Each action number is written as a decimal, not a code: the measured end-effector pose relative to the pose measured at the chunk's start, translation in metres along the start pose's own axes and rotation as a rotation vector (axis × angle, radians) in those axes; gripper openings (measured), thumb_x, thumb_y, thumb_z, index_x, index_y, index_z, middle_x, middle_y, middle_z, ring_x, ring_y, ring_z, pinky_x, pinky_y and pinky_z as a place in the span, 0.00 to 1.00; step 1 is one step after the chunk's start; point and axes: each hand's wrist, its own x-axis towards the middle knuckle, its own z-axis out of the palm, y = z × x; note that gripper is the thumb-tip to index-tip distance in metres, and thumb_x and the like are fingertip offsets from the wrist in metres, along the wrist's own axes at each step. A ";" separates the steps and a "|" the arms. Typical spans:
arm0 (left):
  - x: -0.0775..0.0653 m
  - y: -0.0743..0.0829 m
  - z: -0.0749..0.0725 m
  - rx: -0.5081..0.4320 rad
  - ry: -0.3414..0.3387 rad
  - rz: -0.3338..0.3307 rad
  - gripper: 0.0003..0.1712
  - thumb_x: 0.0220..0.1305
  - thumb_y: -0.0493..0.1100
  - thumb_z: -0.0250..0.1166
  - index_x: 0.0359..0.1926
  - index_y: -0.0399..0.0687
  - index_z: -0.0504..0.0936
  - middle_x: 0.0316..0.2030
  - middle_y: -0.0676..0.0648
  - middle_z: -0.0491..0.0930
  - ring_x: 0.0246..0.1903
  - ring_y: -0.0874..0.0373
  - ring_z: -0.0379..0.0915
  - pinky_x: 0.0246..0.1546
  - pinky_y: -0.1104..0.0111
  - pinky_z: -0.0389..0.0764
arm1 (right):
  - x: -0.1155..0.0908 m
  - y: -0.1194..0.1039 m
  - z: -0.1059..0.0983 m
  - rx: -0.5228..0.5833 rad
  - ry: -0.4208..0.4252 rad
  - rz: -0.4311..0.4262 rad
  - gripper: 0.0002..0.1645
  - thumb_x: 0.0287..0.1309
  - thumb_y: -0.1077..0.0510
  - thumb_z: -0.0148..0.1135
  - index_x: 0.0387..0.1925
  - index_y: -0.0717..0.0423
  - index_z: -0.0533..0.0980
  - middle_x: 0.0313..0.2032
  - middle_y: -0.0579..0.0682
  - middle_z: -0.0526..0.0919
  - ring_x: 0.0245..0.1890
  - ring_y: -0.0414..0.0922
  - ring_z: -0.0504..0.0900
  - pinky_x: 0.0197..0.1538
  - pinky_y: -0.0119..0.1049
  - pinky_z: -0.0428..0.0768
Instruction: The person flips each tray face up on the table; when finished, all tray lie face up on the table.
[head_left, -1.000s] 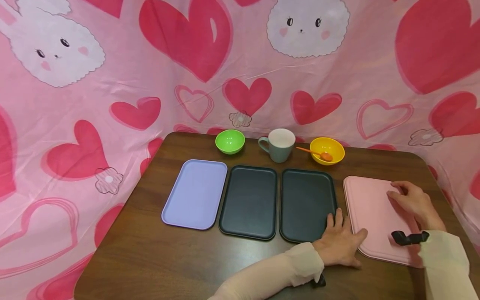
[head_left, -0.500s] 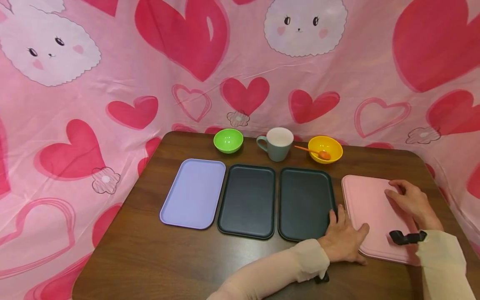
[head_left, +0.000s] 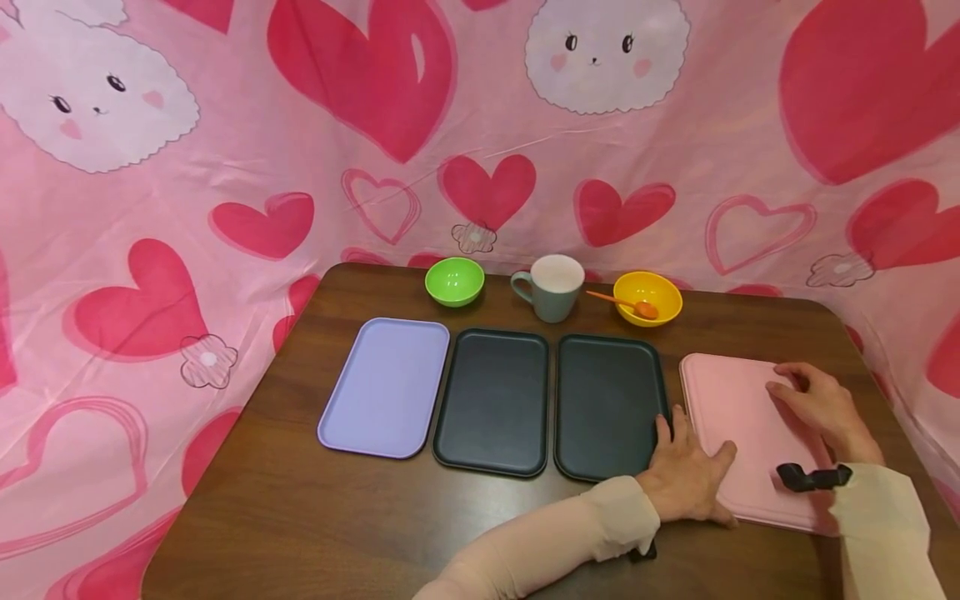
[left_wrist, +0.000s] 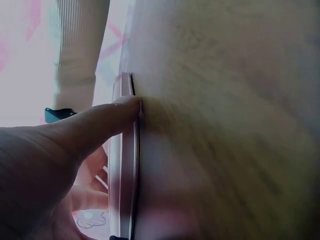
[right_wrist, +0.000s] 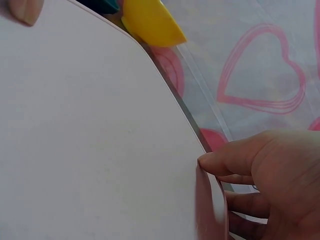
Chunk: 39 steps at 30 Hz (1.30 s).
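At the right of the table in the head view lies a pink rectangular tray (head_left: 738, 417). My right hand (head_left: 825, 408) grips its right side; in the right wrist view the thumb (right_wrist: 210, 159) lies on the rim and the fingers curl behind the edge. My left hand (head_left: 690, 475) rests at the tray's near left corner with its fingers spread. The left wrist view shows that thumb (left_wrist: 117, 115) against the tray's edge. This edge shows layered lines; I cannot tell if trays are stacked. A dark tray (head_left: 609, 400) lies left of the left hand.
Another dark tray (head_left: 492, 400) and a lilac tray (head_left: 386, 387) lie further left on the brown table (head_left: 315, 517). Along the back stand a green bowl (head_left: 454, 282), a grey-green mug (head_left: 553, 292) and a yellow bowl (head_left: 660, 292) holding an orange spoon (head_left: 643, 311). A pink heart-print cloth hangs behind.
My left hand has shifted slightly right, closer against the pink tray. The tray has moved slightly nearer with my right hand still at its right side. The head view has turned a little.
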 end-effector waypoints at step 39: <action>0.001 -0.019 0.001 -0.202 0.147 0.048 0.62 0.36 0.79 0.73 0.72 0.78 0.56 0.67 0.46 0.68 0.76 0.49 0.49 0.72 0.56 0.57 | -0.001 -0.010 -0.003 0.058 -0.039 0.103 0.42 0.71 0.40 0.50 0.65 0.74 0.61 0.60 0.79 0.65 0.54 0.72 0.67 0.53 0.68 0.69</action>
